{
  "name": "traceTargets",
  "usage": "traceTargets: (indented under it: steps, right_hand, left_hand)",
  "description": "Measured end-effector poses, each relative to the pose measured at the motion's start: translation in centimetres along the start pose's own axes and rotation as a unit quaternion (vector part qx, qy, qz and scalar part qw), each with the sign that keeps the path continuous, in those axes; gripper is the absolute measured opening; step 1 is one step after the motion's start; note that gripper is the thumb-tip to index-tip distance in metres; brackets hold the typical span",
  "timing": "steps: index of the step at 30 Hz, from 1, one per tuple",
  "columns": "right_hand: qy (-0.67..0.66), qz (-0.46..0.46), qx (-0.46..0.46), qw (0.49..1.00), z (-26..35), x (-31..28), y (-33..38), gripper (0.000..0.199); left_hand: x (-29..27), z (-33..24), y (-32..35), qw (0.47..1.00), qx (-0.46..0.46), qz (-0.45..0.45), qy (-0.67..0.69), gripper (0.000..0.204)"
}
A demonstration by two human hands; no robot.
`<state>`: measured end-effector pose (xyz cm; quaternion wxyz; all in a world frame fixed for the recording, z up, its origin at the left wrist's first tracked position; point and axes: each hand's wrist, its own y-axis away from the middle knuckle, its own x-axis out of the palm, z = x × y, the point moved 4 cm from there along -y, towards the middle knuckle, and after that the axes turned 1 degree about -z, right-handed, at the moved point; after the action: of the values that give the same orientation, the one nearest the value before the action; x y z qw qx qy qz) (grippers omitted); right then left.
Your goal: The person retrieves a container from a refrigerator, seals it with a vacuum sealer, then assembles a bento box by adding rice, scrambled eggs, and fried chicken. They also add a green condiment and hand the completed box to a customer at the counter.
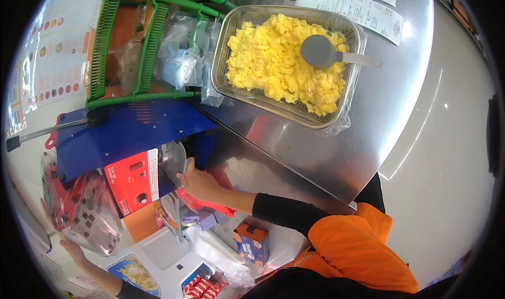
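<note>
A cup-sealing machine with a blue top (142,130) and a red front panel (131,178) stands at my left. My right hand (200,186) has its fingers closed at the edge of a rounded grey metal plate (172,162) on the machine's front. A red piece (223,212) hangs just below that hand. On the machine's far side, my left hand (72,250) lies against clear plastic film with a checkered print (89,215). Its thumb and stretched fingers are apart, partly hidden by the film.
A wire basket (286,115) of yellow crumbly food stands on the steel counter (368,125), a grey scoop (318,51) lying on the food. Beyond the machine is a green rack (152,41) with plastic bags. A blue-orange box (252,243) and a white dispenser (163,251) sit nearer me.
</note>
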<state>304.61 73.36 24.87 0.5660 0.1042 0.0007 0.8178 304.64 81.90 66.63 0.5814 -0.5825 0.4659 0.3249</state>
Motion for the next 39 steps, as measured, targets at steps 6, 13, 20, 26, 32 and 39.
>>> traceTargets:
  steps: [6,13,20,26,32,39]
  right_hand:
    - [-0.017,0.031,0.002,0.999,-0.2,0.2,-1.3,0.072]
    - [0.007,0.058,0.010,0.998,0.0,1.4,-1.6,0.071]
    - [0.218,0.165,-0.233,0.933,0.3,2.1,-3.9,0.034]
    - [0.138,0.100,-0.056,0.984,-0.7,-2.7,-5.3,0.048]
    - [-0.027,0.387,-0.134,0.912,22.4,-17.5,-9.2,0.034]
    - [-0.175,0.078,-0.304,0.933,47.6,-3.9,-18.0,0.054]
  left_hand:
    - [-1.9,1.3,1.3,0.990,-0.055,-0.123,0.035,0.102]
    - [-4.8,3.5,1.3,0.955,-0.159,-0.242,0.059,0.091]
    - [-4.2,-5.7,1.8,0.896,-0.054,-0.301,0.322,0.086]
    - [-4.9,-10.3,17.4,0.901,0.037,-0.405,-0.152,0.080]
    - [12.1,-13.7,26.0,0.811,-0.222,-0.487,0.238,0.068]
    - [10.6,-15.7,18.2,0.901,-0.180,-0.378,0.111,0.047]
